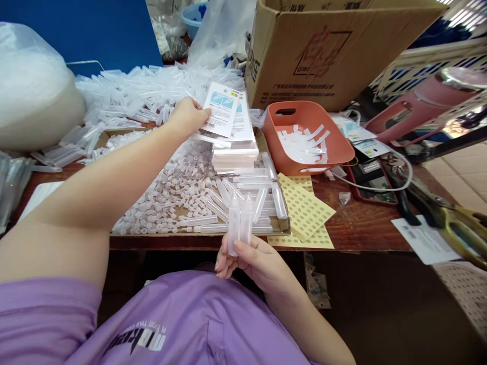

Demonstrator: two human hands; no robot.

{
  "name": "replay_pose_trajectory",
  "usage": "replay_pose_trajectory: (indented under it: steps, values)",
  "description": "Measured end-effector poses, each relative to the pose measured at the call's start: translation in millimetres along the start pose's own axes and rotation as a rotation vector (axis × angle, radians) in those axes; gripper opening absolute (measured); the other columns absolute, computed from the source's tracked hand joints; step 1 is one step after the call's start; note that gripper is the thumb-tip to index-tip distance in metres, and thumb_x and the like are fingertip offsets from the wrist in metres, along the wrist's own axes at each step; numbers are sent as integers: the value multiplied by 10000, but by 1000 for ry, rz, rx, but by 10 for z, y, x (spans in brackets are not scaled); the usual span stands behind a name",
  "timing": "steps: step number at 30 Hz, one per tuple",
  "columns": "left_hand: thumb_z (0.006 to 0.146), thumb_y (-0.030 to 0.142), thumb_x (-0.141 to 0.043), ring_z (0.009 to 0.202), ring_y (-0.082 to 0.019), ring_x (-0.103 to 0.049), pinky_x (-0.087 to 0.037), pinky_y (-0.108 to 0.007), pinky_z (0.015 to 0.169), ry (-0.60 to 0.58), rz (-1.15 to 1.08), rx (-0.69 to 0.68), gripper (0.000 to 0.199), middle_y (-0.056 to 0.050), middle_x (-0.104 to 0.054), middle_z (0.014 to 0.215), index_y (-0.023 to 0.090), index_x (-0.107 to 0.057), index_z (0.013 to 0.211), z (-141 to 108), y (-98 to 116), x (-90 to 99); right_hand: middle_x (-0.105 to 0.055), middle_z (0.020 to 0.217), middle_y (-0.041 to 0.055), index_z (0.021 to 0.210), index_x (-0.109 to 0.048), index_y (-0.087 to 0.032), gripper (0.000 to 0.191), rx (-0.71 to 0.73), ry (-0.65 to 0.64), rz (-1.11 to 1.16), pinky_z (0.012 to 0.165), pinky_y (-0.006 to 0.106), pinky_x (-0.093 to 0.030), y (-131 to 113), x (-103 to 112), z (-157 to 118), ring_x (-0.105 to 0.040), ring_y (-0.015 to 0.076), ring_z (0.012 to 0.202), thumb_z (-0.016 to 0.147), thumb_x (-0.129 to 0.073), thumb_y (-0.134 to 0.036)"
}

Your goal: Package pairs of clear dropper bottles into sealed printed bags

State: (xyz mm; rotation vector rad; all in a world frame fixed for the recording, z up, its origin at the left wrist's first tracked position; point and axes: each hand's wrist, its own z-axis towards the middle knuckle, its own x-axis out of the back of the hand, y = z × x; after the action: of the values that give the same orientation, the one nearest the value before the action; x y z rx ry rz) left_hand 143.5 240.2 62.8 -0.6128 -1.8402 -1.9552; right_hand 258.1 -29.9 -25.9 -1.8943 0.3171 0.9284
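Observation:
Between the thumb and fingers of my left hand (190, 117) is the edge of a printed packaging card (221, 112), white with a blue picture. It overlaps the top of a stack of similar cards (236, 158). My right hand (251, 256), close to my body at the table's front edge, grips two translucent plastic tubes (240, 223) side by side, upright with narrow tips up. Behind them lies a shallow cardboard tray (281, 226) with many small clear caps (160, 203) and loose clear tubes (205, 220).
An orange basket (272, 129) of white strips stands right of the tray, beside yellow sticker sheets (306, 208). Behind is a large cardboard box (327, 56). A heap of clear tubes (125, 91) covers the back left. Scissors (452, 223) and a pink bottle (422, 109) are at right.

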Motion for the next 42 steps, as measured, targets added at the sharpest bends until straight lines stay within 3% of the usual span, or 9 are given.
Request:
replay_pose_trajectory:
  steps: [5, 10, 14, 17, 26, 32, 36, 42]
  values:
    - [874, 236, -608, 882, -225, -691, -553, -399, 772, -91, -344, 3, 49, -55, -736, 954, 196, -581, 865, -351, 54, 247, -760, 845, 45, 870, -685, -151, 294, 72, -14, -34, 664, 147, -559, -105, -54, -78, -733, 92, 734, 841, -696, -443]
    - [936, 135, -513, 1077, -212, -675, -548, -376, 952, -277, -805, -71, 192, -42, -756, 1043, 171, -676, 1030, -1159, -30, 424, -768, 1017, 29, 909, -721, -202, 213, 209, -16, 65, 714, 164, -582, -284, -230, -81, -746, 109, 841, 869, -673, -406]
    - [934, 178, -542, 1170, -222, -646, -549, -369, 971, -218, -958, 63, 195, -1, -741, 1110, 219, -689, 1055, -1729, -212, 384, -759, 1066, 20, 888, -732, -207, 221, 234, 43, 89, 733, 152, -585, -270, -322, 72, -735, 115, 925, 853, -683, -420]
    - [926, 213, -555, 1258, -224, -590, -561, -339, 952, -154, -1014, 128, 175, 18, -727, 1167, 267, -686, 1030, -1962, -367, 337, -732, 1148, 34, 897, -737, -202, 251, 200, 153, 44, 777, 159, -580, -207, -352, 141, -713, 127, 1008, 840, -688, -441]
    - [943, 299, -534, 1170, -225, -652, -589, -388, 899, -113, -1060, 210, 177, 19, -701, 1235, 318, -616, 1098, -2120, -680, 373, -699, 1217, 44, 892, -729, -211, 222, 137, 263, -25, 821, 231, -587, -111, -468, 39, -681, 166, 1093, 860, -669, -423]
    - [941, 299, -555, 1283, -183, -569, -527, -316, 1010, -107, -1063, 172, 164, 39, -703, 1229, 320, -648, 1075, -2183, -789, 356, -723, 1131, 18, 872, -706, -227, 214, 122, 292, -41, 853, 246, -575, -62, -534, 51, -676, 175, 1114, 870, -655, -434]
    - [939, 287, -573, 1354, -189, -497, -471, -341, 1078, -89, -1052, 115, 166, 54, -682, 1262, 342, -660, 1069, -2249, -822, 336, -720, 1138, 18, 893, -688, -241, 231, 122, 314, -81, 861, 289, -583, -61, -557, 60, -668, 198, 1138, 857, -659, -467]
    - [923, 206, -596, 1348, -216, -501, -367, -389, 1162, -240, -854, 29, 266, -17, -632, 1331, 289, -600, 1175, -2353, -801, 391, -730, 1103, 29, 892, -708, -222, 238, 109, 298, -55, 856, 294, -590, -118, -578, 72, -688, 208, 1099, 836, -686, -452]
